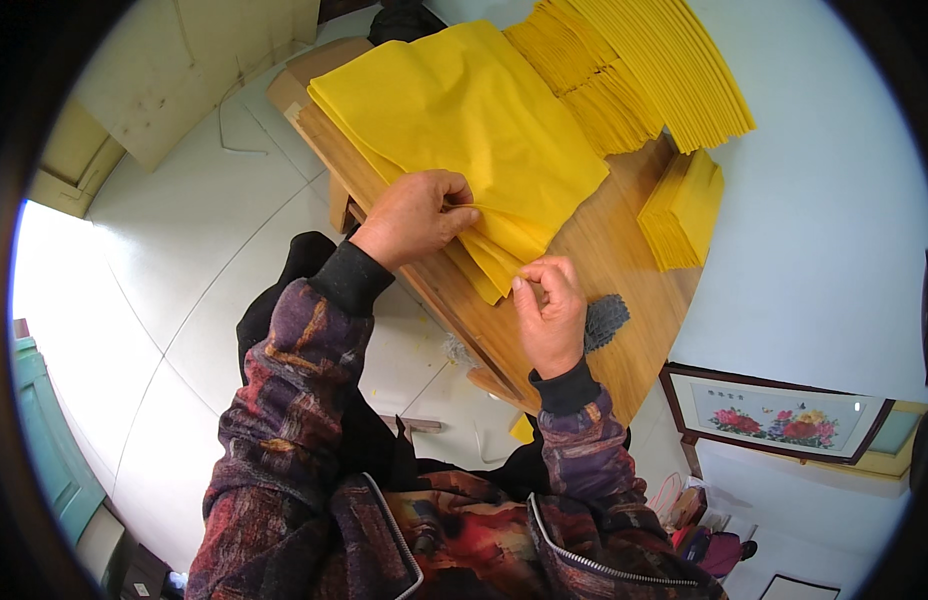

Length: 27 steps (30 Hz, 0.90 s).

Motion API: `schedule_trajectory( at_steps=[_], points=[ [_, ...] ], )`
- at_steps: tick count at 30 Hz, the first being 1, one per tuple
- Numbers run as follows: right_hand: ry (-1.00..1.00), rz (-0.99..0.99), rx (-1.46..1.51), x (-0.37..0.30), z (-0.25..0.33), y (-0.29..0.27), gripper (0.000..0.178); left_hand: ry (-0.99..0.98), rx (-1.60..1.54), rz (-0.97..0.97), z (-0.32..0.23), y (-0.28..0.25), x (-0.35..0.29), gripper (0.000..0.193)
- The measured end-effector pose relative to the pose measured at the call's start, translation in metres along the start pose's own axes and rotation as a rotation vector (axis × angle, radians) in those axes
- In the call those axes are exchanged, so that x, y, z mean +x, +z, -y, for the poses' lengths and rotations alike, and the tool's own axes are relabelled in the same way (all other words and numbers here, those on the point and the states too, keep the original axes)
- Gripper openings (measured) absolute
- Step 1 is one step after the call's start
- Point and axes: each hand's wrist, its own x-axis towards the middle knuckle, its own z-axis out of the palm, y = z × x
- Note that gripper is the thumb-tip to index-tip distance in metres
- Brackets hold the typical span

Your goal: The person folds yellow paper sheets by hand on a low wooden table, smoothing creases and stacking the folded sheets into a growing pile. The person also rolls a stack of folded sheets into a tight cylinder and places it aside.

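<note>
A large yellow cloth lies folded in layers over the wooden table, its near edge lifted and bunched. My left hand pinches that edge between thumb and fingers. Closer to the cloth's near right corner, my right hand has its thumb and forefinger closed on the cloth's edge. A dark grey piece with a jagged rim rests on the table just right of my right hand; its kind is unclear.
Tall stacks of folded yellow cloth stand at the table's far right against the wall. A smaller yellow stack sits nearer. A framed flower picture is at the right. Pale floor tiles extend left of the table.
</note>
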Motion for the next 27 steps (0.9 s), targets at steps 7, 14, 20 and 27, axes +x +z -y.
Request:
schedule_trajectory(
  at_steps=[7, 14, 20, 27],
  points=[
    [0.092, -0.034, -0.001, 0.01, -0.002, -0.002, 0.005, 0.074, 0.003, 0.093, 0.002, -0.009, -0.001, 0.026],
    [0.031, -0.105, -0.006, 0.009, 0.003, -0.005, 0.009, 0.089, 0.077, 0.012, 0.004, -0.001, 0.0, 0.021],
    [-0.171, 0.034, -0.159, -0.015, 0.011, -0.003, 0.032, 0.03, 0.018, -0.029, 0.007, 0.004, 0.001, 0.017],
    [-0.18, 0.0, -0.186, -0.009, 0.004, 0.0, 0.027, 0.025, 0.007, -0.025, 0.005, 0.003, 0.001, 0.016]
  ],
)
